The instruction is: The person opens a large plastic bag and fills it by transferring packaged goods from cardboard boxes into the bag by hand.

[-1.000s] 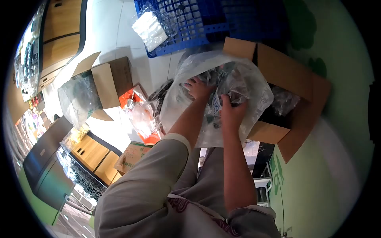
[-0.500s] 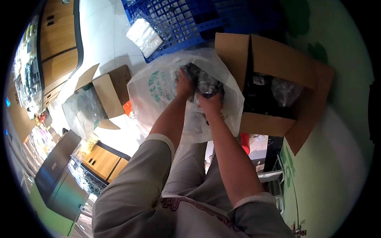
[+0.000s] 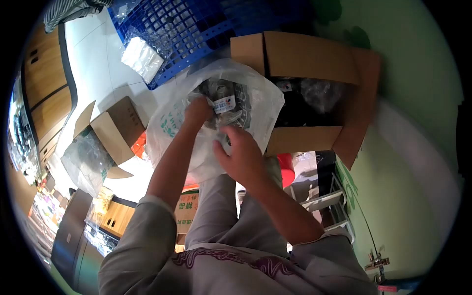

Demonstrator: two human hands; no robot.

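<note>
A large translucent white plastic bag (image 3: 169,142) with green print stands wide open in front of me. Inside it lie dark items in clear plastic packets (image 3: 223,88), one with a white label (image 3: 224,104). My left hand (image 3: 199,110) reaches into the bag at the left side of these packets, its fingers curled and partly hidden. What it grips cannot be made out. Over the near side of the bag's mouth is my right hand (image 3: 241,152), holding nothing, with its thumb and fingers apart.
To the right, an open cardboard box (image 3: 309,140) holds dark items and clear plastic. A blue plastic pallet (image 3: 196,29) lies beyond the bag, with a white packet (image 3: 142,59) at its edge. Another open box (image 3: 115,125) stands left. A white metal rack (image 3: 327,201) is at lower right.
My right hand has drawn back from the packets and opened. My left hand stays in the bag. A white label now shows on the packets, and the view has shifted.
</note>
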